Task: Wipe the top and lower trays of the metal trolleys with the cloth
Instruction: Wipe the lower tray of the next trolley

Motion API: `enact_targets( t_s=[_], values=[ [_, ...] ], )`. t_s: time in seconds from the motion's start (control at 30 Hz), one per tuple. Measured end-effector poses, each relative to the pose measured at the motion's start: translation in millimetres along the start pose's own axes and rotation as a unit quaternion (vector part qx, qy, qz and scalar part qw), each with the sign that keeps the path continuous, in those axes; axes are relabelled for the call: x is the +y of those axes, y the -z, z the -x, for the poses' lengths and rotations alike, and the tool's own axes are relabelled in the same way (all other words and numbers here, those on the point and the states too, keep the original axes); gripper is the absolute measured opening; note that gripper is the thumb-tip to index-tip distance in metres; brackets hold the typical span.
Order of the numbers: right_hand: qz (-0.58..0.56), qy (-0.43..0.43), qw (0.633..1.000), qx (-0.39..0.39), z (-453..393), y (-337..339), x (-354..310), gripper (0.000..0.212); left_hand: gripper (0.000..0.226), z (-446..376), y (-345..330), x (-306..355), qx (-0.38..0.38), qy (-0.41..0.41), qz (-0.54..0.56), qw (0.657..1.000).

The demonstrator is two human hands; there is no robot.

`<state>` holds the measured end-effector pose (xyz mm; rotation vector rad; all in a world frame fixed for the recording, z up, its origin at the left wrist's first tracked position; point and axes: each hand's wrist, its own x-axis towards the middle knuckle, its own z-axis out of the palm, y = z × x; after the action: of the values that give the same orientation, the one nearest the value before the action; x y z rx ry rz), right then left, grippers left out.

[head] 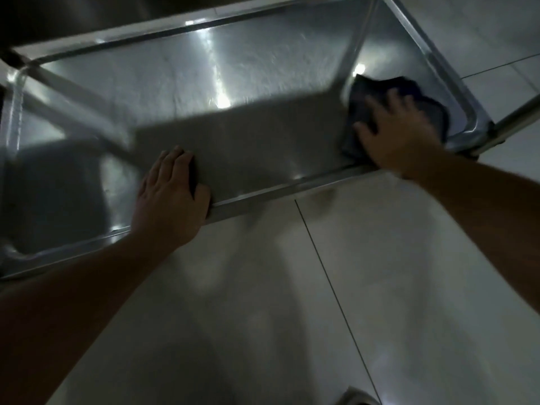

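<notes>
As both arms reach down over the near rim, the right hand (401, 133) lies flat w/ fingers spread, pressing a dark cloth (391, 112) onto the tray (233, 83) floor in its right-hand corner, close to the right rim & near rim. The left hand (172, 197) rests on the near rim left of centre, fingers straight & together, pointing into the tray, thumb along the edge. Btwn the hands the steel floor is bare, w/ open run toward the far rim & left end. A trolley leg (514, 115) stands at the right corner; pale tiled floor (292, 302) lies below.
</notes>
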<state>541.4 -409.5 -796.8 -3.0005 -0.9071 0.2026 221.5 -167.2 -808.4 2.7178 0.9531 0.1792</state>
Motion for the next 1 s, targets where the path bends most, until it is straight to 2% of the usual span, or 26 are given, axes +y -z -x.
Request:
enact_targets(
  t_s=[0.07, 0.13, 0.27, 0.33, 0.43, 0.5, 0.6, 0.67, 0.7, 0.8, 1.0],
  values=[
    [0.005, -0.097, 0.995, -0.035, -6.7, 10.6, 48.0, 0.075, 0.072, -0.3, 0.2, 0.5, -0.006, 0.009, 0.003, 1.000],
    [-0.001, -0.155, 0.987, -0.051, -5.2, 17.2, 68.1, 0.079, 0.072, -0.3, 0.7, 2.0, -0.010, 0.016, 0.004, 1.000],
    [-0.048, -0.228, 0.972, -0.022, 10.6, 11.8, 35.4, 0.074, 0.071, 0.6, 0.3, 4.1, -0.007, 0.023, 0.012, 1.000],
    [-0.047, -0.223, 0.974, -0.010, 25.1, 8.0, 7.3, 0.077, 0.069, 1.0, -1.7, 5.9, 0.003, 0.029, 0.011, 1.000],
    [-0.021, -0.126, 0.992, -0.010, 57.8, -2.2, -55.1, 0.080, 0.068, 1.2, -4.7, 6.6, 0.007, 0.032, 0.005, 0.999],
    [-0.022, 0.006, 1.000, 0.003, 79.6, -16.8, -104.2, 0.078, 0.069, 0.7, -5.7, 4.8, 0.001, 0.031, 0.006, 0.999],
    [-0.035, 0.228, 0.973, -0.033, 69.6, -22.4, -143.2, 0.071, 0.071, -0.3, -7.8, 0.6, -0.003, 0.026, 0.003, 1.000],
    [-0.005, 0.314, 0.948, -0.057, 35.6, -17.0, -141.2, 0.067, 0.071, -0.4, -7.7, -0.5, -0.005, 0.018, 0.000, 1.000],
    [0.016, 0.328, 0.943, -0.060, 17.1, -15.0, -137.3, 0.067, 0.071, 0.2, -7.3, -0.5, -0.006, 0.015, -0.002, 1.000],
    [0.018, 0.280, 0.959, -0.049, -31.8, -10.6, -125.2, 0.067, 0.073, -0.3, -6.1, -1.4, -0.008, 0.019, -0.006, 1.000],
    [-0.055, 0.036, 0.998, -0.017, -83.6, 4.3, -48.8, 0.072, 0.075, -1.5, -1.0, 0.6, -0.023, 0.018, 0.004, 1.000]
  ],
)
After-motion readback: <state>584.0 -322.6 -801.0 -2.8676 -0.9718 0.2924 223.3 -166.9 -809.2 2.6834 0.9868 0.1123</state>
